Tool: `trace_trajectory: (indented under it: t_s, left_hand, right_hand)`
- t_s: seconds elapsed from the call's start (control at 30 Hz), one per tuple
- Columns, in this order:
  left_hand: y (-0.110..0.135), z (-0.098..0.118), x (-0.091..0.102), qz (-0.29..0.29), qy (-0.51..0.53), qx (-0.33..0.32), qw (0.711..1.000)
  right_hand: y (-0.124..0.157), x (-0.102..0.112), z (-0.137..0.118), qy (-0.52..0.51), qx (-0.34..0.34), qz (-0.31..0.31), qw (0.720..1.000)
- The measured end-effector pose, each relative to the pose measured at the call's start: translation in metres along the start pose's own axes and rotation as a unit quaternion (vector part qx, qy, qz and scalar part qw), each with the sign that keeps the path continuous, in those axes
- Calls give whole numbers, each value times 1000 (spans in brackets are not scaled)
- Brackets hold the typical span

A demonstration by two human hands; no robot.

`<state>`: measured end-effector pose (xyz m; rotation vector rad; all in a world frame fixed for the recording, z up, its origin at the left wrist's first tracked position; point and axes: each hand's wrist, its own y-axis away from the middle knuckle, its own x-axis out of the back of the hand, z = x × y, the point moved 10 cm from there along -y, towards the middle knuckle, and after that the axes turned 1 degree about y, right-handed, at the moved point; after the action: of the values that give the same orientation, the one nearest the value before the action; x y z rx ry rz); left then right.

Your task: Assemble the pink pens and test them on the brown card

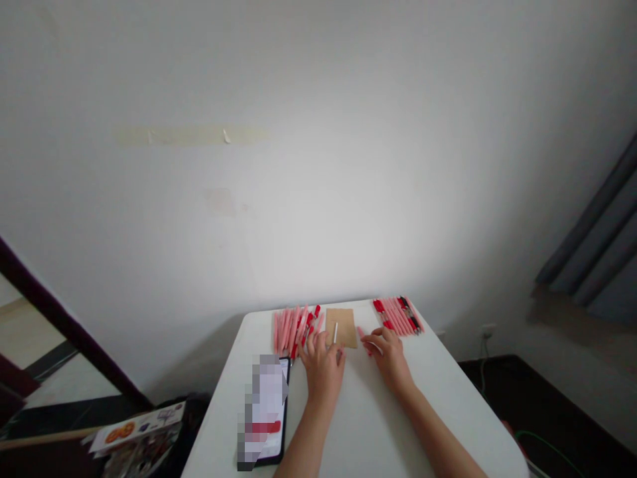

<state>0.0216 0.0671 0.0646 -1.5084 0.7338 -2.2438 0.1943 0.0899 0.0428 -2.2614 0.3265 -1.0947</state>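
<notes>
My left hand [322, 364] reaches over the near edge of a brown paper piece [347, 318], its fingers spread. A thin white stick [335, 331] lies over the paper, with its lower end close to my left index finger and thumb. The outer fingers of that hand are beside a loose pile of pink and red pens [291, 326]. To the right of the paper, my right hand [389, 352] has its fingers closed on a pink pen [361, 331]. Part of this pen is hidden behind the fingers.
A row of pink, red and black pens [398, 315] lies at the back right of the white table [373, 425]. A phone [271, 405], its screen partly blurred, rests left of my left forearm. Behind the table stands a wall [318, 199]; a printed box [137, 428] is low at left.
</notes>
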Motion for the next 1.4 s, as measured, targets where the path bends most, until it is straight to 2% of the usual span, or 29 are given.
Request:
trace_trajectory:
  t_s: [0.3,0.53,0.7,1.03,1.4]
  left_hand:
    - [-2,0,0,-7,-1,6,1000]
    - [-4,2,8,6,31,13,999]
    - [-4,-1,9,4,71,28,997]
    - [-2,2,8,7,88,10,996]
    - [-3,3,9,-2,96,11,995]
  right_hand:
    - [1,3,0,20,-13,9,1000]
    - [0,6,-4,21,-9,14,1000]
    - [1,4,-5,12,2,6,1000]
    - [1,0,-13,27,43,-12,999]
    - [1,1,-18,30,40,-23,998]
